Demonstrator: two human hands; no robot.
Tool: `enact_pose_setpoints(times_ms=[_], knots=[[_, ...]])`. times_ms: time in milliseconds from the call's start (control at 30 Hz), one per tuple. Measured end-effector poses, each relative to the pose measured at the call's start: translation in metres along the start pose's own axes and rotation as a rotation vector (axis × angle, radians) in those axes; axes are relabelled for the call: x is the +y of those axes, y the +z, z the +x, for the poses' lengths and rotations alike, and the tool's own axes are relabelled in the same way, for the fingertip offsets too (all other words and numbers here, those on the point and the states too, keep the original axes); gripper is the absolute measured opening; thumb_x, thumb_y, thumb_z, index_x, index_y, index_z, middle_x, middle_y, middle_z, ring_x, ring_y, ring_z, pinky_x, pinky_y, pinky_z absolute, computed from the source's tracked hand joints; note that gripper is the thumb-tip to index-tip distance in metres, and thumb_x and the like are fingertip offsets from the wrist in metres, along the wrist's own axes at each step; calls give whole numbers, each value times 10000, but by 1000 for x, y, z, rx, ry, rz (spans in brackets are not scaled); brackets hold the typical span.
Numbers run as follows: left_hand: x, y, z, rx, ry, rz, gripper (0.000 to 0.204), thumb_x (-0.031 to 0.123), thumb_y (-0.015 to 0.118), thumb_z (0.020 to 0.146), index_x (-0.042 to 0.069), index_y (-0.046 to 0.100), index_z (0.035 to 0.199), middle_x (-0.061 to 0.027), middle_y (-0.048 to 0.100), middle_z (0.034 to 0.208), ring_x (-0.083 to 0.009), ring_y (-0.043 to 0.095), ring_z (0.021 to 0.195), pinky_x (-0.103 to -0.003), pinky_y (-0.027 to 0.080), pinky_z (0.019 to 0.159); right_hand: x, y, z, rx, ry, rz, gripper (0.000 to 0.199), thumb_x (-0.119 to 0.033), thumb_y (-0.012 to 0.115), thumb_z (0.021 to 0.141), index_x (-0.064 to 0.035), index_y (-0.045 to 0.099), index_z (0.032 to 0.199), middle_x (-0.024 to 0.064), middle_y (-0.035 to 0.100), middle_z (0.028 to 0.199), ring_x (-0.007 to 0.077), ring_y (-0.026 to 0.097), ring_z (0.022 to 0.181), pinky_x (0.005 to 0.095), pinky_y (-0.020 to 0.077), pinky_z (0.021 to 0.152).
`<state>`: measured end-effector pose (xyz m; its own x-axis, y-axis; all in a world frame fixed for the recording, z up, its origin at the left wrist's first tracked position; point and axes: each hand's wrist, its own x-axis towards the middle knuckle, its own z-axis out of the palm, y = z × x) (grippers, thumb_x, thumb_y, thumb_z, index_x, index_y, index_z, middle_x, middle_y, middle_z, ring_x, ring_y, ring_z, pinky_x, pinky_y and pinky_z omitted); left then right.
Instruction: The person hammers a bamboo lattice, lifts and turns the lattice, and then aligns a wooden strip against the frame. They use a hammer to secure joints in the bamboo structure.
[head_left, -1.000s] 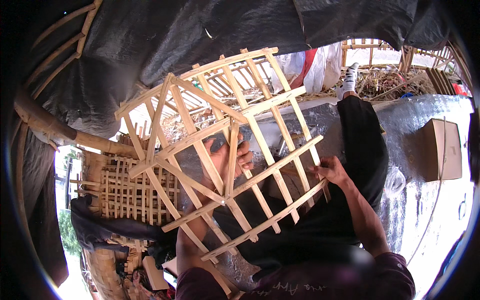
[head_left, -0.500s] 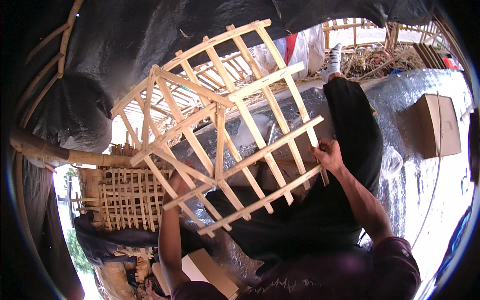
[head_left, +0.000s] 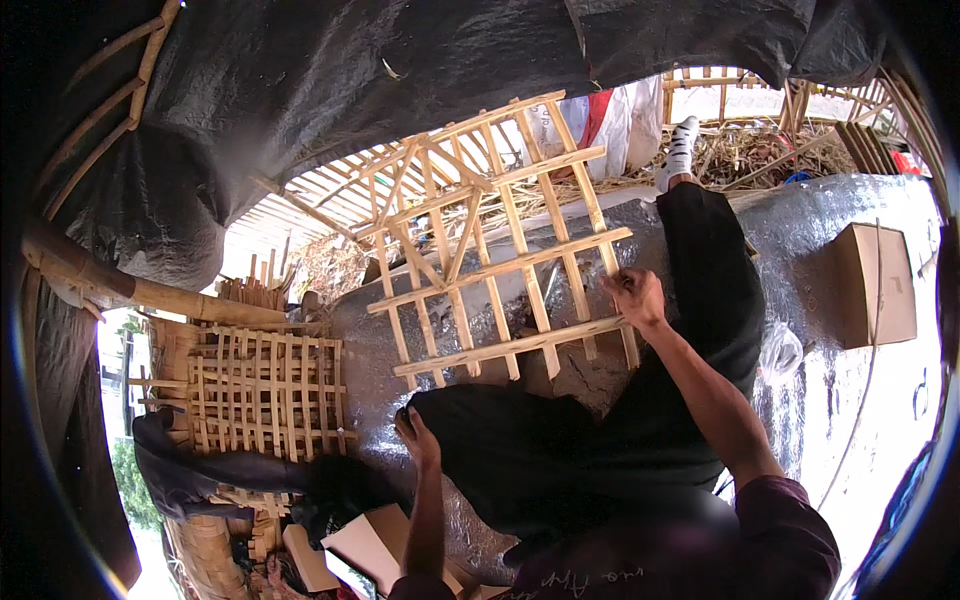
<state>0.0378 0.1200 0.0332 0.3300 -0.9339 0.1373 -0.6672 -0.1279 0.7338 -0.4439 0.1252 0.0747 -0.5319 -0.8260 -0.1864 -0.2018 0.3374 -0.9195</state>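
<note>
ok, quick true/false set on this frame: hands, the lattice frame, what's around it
1. The right hand grips the bamboo lattice frame at its right edge. True.
2. The left hand also holds that frame. False: it is off the frame, down by the person's dark trouser leg.
3. A cardboard box sits to the right. True.
4. The stack of lattice panels lies right of the person. False: it lies to the left.

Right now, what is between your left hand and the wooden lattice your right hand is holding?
In the head view, only bare silvery ground sheet lies between the left hand and the wooden lattice; the right hand grips its lower right edge.
</note>
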Motion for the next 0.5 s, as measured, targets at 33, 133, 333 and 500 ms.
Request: enact_pose_setpoints(times_ms=[33, 133, 333, 500], knots=[[20, -2, -9, 32, -33, 0, 481, 342, 506, 976, -3, 462, 1307, -263, 487, 1275, -423, 426, 1218, -485, 334, 1040, -1, 6, 5, -4, -7, 20, 369, -386, 690, 827, -22, 699, 765, 51, 614, 548, 149, 615, 553, 334, 482, 584], [90, -1, -43, 38, 54, 224, 498, 341, 519, 968, 10, 443, 1333, -250, 425, 1364, -436, 380, 1279, -488, 293, 1088, 30, 26, 18, 35, -12, 91, 295, -286, 715, 829, -5, 678, 747, 53, 616, 573, 140, 596, 545, 323, 472, 554], [66, 6, -37, 31, 126, 389, 482, 349, 555, 943, 106, 450, 1346, -237, 392, 1408, -423, 353, 1320, -543, 297, 1066, 120, 61, 25, -18, -50, 423, 214, -154, 710, 846, 8, 635, 727, 27, 582, 614, 100, 536, 507, 284, 406, 454], [69, 2, -37, 12, 120, 397, 501, 358, 577, 925, 131, 445, 1351, -229, 378, 1418, -423, 351, 1319, -546, 306, 1055, 139, 68, 26, -71, 12, 299, 175, -90, 693, 850, 4, 613, 727, 20, 569, 628, 99, 507, 514, 287, 397, 459]])
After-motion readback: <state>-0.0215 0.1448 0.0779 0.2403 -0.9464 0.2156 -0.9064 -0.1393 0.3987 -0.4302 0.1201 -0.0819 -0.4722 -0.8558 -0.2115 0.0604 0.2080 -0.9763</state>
